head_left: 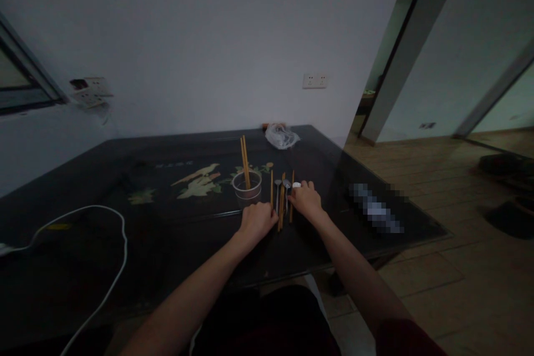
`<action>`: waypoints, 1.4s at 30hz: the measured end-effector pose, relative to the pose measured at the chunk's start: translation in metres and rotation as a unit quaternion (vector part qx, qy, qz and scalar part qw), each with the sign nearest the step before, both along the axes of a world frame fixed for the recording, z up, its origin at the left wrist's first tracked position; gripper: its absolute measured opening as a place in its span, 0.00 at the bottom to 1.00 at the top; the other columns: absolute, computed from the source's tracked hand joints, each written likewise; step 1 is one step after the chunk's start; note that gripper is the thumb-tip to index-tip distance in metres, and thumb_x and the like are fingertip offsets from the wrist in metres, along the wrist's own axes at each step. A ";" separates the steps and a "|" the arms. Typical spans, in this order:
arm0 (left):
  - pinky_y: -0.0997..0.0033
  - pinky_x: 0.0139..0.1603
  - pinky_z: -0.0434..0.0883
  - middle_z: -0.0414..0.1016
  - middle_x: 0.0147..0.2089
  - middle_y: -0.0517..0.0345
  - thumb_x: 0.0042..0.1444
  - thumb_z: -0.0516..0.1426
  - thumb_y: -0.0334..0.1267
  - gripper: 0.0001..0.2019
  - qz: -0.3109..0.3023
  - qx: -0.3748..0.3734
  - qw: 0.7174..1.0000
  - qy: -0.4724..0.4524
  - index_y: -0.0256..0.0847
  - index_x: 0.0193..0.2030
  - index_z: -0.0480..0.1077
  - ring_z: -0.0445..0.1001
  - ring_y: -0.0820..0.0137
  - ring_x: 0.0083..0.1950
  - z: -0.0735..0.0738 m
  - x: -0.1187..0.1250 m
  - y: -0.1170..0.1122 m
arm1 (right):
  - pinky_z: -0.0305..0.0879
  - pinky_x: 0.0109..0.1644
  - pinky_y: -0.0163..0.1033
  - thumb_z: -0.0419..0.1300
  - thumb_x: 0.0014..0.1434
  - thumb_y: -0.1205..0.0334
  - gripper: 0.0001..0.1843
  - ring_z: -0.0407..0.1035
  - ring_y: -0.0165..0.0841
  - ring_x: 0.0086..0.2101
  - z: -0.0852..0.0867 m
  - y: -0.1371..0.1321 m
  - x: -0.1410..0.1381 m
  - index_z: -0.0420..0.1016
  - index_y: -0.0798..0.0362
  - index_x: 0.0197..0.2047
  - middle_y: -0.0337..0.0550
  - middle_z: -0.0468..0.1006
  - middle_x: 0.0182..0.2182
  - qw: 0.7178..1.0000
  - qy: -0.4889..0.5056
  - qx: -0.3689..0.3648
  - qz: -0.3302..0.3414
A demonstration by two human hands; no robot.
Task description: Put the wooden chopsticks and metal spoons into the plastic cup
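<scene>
Flanking slim straight chopsticks (pixel 281 206), shiny round-bowled spoons (pixel 286 184): left hand (pixel 257 220), right hand (pixel 307 200); grips unclear.

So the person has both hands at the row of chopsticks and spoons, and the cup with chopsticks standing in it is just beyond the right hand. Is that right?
Not quite: the head view shows the cup just beyond the left hand, not the right hand. Chopsticks do stand in it, and both hands are at the row of chopsticks and spoons.
</scene>
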State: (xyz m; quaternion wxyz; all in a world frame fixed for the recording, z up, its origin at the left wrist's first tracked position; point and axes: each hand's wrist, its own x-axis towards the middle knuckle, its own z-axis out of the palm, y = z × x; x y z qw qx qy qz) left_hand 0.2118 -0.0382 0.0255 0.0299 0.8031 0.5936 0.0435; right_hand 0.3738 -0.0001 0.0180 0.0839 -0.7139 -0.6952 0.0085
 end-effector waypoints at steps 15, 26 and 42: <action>0.66 0.36 0.68 0.78 0.35 0.49 0.58 0.48 0.44 0.15 -0.010 0.017 0.998 -0.066 0.41 0.35 0.73 0.77 0.59 0.37 0.003 -0.002 0.000 | 0.60 0.46 0.45 0.51 0.60 0.57 0.20 0.58 0.48 0.51 -0.007 0.003 -0.003 0.73 0.62 0.48 0.61 0.69 0.48 1.000 -0.020 0.017 -0.005; 0.67 0.36 0.68 0.78 0.35 0.50 0.58 0.48 0.44 0.14 -0.018 0.012 0.998 -0.063 0.42 0.35 0.73 0.77 0.60 0.36 0.003 -0.001 0.000 | 0.59 0.47 0.45 0.53 0.59 0.58 0.18 0.58 0.46 0.50 -0.008 0.001 -0.007 0.73 0.61 0.47 0.61 0.71 0.47 0.998 -0.045 0.052 -0.002; 0.78 0.21 0.58 0.66 0.18 0.63 0.57 0.50 0.44 0.15 -0.034 -0.080 0.908 -0.409 0.38 0.25 0.66 0.65 0.76 0.19 -0.010 -0.002 0.013 | 0.60 0.39 0.37 0.52 0.58 0.56 0.16 0.66 0.35 0.34 0.000 0.007 0.010 0.75 0.55 0.27 0.47 0.74 0.30 0.961 0.237 0.139 0.028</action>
